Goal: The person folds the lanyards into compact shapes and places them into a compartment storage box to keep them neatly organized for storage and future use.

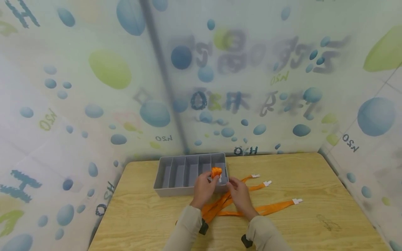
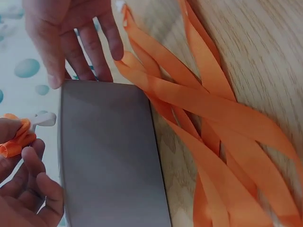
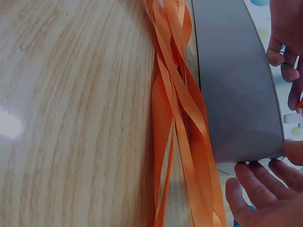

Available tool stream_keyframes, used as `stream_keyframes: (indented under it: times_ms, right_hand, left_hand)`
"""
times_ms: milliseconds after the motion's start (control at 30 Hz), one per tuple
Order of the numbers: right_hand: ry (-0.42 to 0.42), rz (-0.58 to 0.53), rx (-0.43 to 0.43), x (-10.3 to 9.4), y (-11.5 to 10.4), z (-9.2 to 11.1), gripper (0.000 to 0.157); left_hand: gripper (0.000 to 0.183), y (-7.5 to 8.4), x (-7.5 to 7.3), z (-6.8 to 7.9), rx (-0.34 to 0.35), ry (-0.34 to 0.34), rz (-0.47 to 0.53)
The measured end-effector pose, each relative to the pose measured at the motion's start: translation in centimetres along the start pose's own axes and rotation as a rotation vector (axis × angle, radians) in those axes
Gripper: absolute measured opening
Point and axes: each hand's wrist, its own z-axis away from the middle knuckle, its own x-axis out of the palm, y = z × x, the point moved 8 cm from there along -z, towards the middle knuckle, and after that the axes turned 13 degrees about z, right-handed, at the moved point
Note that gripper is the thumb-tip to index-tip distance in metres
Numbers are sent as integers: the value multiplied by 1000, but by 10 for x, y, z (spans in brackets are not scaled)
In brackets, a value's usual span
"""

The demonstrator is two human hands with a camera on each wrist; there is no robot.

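The left hand (image 1: 202, 188) is pinching a rolled orange lanyard (image 1: 216, 172) over the gray five-compartment tray (image 1: 180, 192) beneath it, while the right hand (image 1: 240, 195), fingers nearly straight, is touching the tray's corner, and a slackening pinch could let the lanyard unroll.

Rolled orange strap (image 1: 216, 172) w/ white clip (image 2: 43, 119) in L hand (image 1: 203, 189) over R end of gray tray (image 1: 176, 192).

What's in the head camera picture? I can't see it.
A left hand holds a rolled orange ribbon over the rightmost compartment of a gray box. The right hand touches the box. More orange ribbons lie on the wooden table.
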Motion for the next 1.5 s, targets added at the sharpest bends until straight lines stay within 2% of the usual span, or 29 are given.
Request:
stream_keyframes:
  times_ms: [200, 333, 633, 800, 967, 1167, 1500]
  right_hand:
    - [-2, 9, -1, -1, -1, 0, 32]
    - [-9, 9, 2, -1, -2, 1, 32]
    - [-17, 1, -21, -1, -2, 1, 32]
    - [3, -4, -48, -2, -5, 1, 30]
    - [3, -1, -54, -4, -5, 1, 30]
    - [-13, -14, -25, -3, -2, 1, 32]
    - [-50, -25, -36, -8, 2, 2, 34]
  left_hand:
    - [16, 3, 3, -3, 4, 28, -141]
    - [16, 2, 5, -4, -23, 36, -221]
    - [21, -5, 7, -5, -67, -2, -300]
    - [31, -9, 10, -5, -85, -47, -265]
    - [38, -8, 8, -6, -32, -44, -167]
    - [36, -9, 6, -5, 16, -41, -120]
    - [34, -11, 0, 1, 37, -34, -31]
